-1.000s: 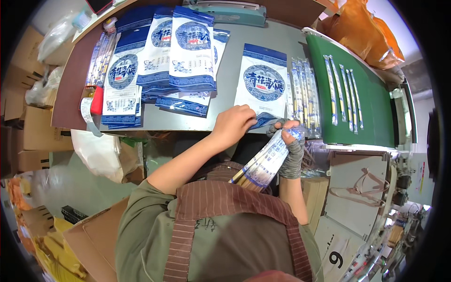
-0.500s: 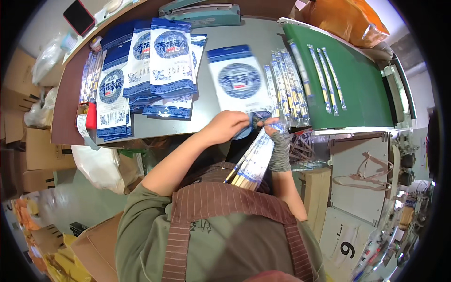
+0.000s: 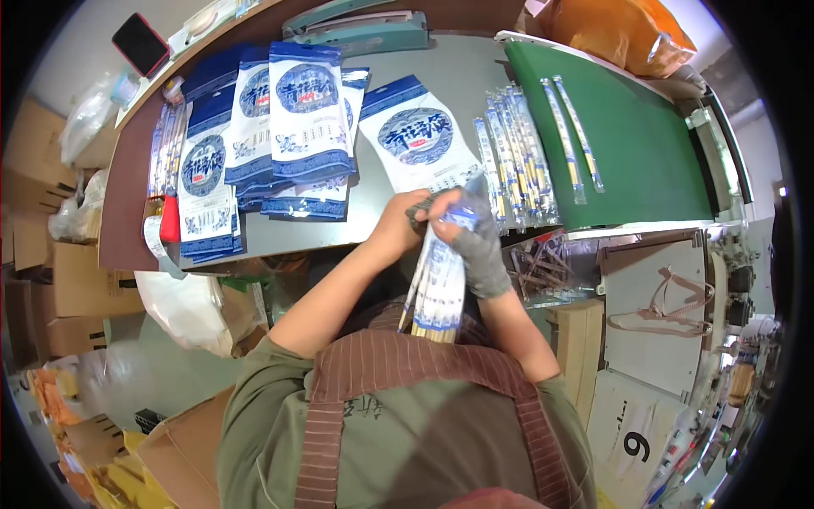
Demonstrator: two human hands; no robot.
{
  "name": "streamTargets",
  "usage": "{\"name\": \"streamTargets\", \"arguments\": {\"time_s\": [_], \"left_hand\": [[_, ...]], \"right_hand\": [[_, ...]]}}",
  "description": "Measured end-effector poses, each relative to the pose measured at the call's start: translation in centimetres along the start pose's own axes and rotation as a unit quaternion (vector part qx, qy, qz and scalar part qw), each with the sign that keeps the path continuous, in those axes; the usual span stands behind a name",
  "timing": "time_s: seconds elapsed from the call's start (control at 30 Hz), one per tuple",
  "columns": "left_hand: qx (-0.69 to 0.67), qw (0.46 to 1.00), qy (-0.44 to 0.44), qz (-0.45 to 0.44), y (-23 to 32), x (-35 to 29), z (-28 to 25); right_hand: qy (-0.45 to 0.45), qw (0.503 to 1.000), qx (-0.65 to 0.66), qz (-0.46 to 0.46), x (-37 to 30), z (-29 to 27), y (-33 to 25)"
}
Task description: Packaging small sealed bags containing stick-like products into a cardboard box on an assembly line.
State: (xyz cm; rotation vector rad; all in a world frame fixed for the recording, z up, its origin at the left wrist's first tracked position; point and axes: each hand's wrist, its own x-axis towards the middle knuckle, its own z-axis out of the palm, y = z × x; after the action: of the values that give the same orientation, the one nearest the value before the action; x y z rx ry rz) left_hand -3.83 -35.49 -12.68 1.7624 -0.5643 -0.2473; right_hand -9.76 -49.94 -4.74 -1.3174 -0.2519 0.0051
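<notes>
Between my hands a bundle of chopsticks (image 3: 441, 284) in blue-and-white wrappers points down toward my apron, bare wooden ends lowest. My right hand (image 3: 479, 250), in a grey fingerless covering, is closed round the bundle's upper end. Pressed up against it, my left hand (image 3: 397, 227) is closed at the near end of a white-and-blue printed plastic bag (image 3: 415, 140); its fingertips are partly hidden. The bag lies tilted on the grey tabletop, and my right hand covers its near corner. Just right of it lies a row of wrapped chopsticks (image 3: 515, 161).
Several filled printed bags (image 3: 309, 110) overlap on the left of the table. Two wrapped chopstick packs (image 3: 577, 131) lie on a green board (image 3: 636, 161) at right. A teal sealing tool (image 3: 360, 32) stands at the back. A red-and-white tape dispenser (image 3: 170, 219) sits at the left edge.
My right hand has come up and closed round the top of the bundle, which now hangs straighter. The bag has turned and shifted slightly left. Fewer chopstick packs show on the green board.
</notes>
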Motion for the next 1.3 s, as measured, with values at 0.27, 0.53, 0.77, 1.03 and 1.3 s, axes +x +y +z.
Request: {"name": "streamTargets", "arguments": {"time_s": [0.27,0.53,0.77,1.03,1.3], "left_hand": [[0.082,0.966,0.244,-0.012,2.6,-1.6,-0.3],[0.224,0.942,0.056,0.243,5.0,-8.4,-1.3],[0.171,0.977,0.060,0.116,5.9,-8.1,-3.7],[0.331,0.876,0.237,0.259,20.5,2.3,-13.2],[0.267,0.903,0.194,0.276,24.6,5.2,-11.1]], "right_hand": [[0.053,0.968,-0.240,0.042,1.5,-2.0,6.8],[-0.029,0.971,-0.208,0.116,-8.6,-1.2,5.2],[0.042,0.882,-0.450,0.133,-3.4,1.0,1.5],[0.081,0.803,-0.566,-0.169,8.1,3.6,-14.6],[0.032,0.844,-0.500,-0.194,17.5,-0.7,-16.4]]}}
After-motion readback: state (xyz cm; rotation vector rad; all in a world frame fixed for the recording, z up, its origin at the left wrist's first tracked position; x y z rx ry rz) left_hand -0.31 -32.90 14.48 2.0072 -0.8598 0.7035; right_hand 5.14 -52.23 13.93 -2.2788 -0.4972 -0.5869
